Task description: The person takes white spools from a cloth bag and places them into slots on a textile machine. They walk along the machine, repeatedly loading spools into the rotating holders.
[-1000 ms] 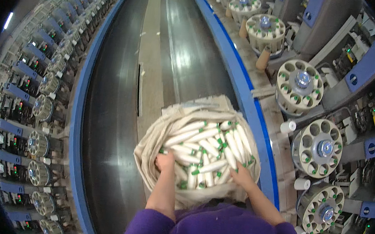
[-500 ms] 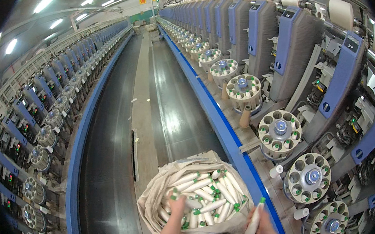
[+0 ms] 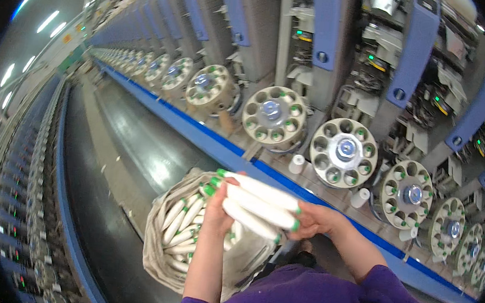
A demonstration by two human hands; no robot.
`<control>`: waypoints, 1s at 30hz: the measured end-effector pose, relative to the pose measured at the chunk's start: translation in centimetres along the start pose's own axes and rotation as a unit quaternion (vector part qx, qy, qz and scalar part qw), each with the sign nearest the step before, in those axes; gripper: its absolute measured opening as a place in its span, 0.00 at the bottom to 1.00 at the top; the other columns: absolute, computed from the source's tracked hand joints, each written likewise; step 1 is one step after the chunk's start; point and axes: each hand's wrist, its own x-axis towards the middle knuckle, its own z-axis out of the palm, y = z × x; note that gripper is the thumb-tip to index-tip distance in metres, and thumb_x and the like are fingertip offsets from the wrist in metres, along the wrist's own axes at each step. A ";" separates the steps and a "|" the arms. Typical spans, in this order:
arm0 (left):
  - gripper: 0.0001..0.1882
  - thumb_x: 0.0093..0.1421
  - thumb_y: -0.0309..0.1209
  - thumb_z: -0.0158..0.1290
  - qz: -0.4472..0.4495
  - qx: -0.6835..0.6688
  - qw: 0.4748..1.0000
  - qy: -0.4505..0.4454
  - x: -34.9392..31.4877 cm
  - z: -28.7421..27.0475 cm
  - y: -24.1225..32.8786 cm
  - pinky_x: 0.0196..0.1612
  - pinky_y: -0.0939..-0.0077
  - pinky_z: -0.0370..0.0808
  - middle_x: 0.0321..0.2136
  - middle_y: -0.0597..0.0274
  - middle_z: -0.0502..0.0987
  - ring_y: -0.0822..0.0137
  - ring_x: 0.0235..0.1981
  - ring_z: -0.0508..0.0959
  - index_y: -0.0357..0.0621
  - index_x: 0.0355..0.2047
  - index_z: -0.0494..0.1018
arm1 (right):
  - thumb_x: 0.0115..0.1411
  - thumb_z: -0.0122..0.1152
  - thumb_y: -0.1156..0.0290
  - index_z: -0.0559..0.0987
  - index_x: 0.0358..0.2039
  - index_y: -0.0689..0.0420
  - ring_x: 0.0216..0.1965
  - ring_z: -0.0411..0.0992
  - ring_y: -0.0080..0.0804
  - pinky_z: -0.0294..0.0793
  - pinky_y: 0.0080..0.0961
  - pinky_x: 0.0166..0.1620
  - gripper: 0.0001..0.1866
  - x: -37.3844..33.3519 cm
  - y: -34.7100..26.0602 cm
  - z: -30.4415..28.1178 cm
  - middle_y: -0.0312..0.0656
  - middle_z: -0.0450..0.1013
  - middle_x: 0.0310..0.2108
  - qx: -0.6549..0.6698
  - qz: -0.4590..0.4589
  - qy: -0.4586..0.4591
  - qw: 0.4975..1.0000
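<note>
Three white yarn bobbins (image 3: 262, 206) with green ends lie side by side between my hands, above the right part of a cloth sack. My left hand (image 3: 220, 211) is closed round their left ends, where the green tips stick out past my fingers. The fingers of my right hand (image 3: 313, 219) are closed at the opposite green ends. Below, the open beige sack (image 3: 154, 248) holds many more bobbins (image 3: 183, 222) of the same kind, partly hidden by my left forearm.
On my right runs a winding machine with a blue rail (image 3: 198, 128) and round bobbin magazines, such as one (image 3: 344, 153) partly filled. A white cone (image 3: 297, 164) and a brown cone (image 3: 226, 122) stand between them. A dark conveyor (image 3: 134, 123) stretches away; another machine row (image 3: 23, 189) lines the left.
My view has turned right toward the magazines. My left hand has come up out of the sack with bobbins, and my right hand, which held one bobbin upright, has met it over the sack.
</note>
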 end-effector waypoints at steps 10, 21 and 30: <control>0.14 0.65 0.44 0.47 0.086 0.038 0.996 -0.008 10.8 7.4 -4.3 0.62 0.50 0.62 0.60 0.53 0.61 0.51 0.59 0.63 0.47 0.40 0.71 | 0.67 0.48 0.55 0.74 0.33 0.48 0.10 0.48 0.13 0.46 0.14 0.13 0.13 -14.9 -8.8 -7.6 0.21 0.52 0.13 0.014 -0.382 0.487 0.785; 0.15 0.64 0.44 0.48 0.000 0.034 0.999 0.029 16.9 7.1 -6.5 0.62 0.54 0.61 0.60 0.52 0.60 0.53 0.59 0.63 0.45 0.40 0.70 | 0.63 0.49 0.44 0.79 0.21 0.57 0.21 0.68 0.23 0.67 0.20 0.27 0.29 -6.0 -11.8 -13.5 0.34 0.72 0.18 -0.405 -0.132 0.366 0.827; 0.14 0.66 0.42 0.47 -0.004 0.031 0.999 -0.025 20.4 6.2 -6.9 0.60 0.50 0.65 0.59 0.51 0.63 0.52 0.58 0.65 0.44 0.39 0.72 | 0.67 0.47 0.51 0.71 0.24 0.51 0.12 0.50 0.13 0.49 0.15 0.17 0.20 -17.4 -12.7 -16.7 0.23 0.56 0.13 0.232 -0.546 0.529 0.606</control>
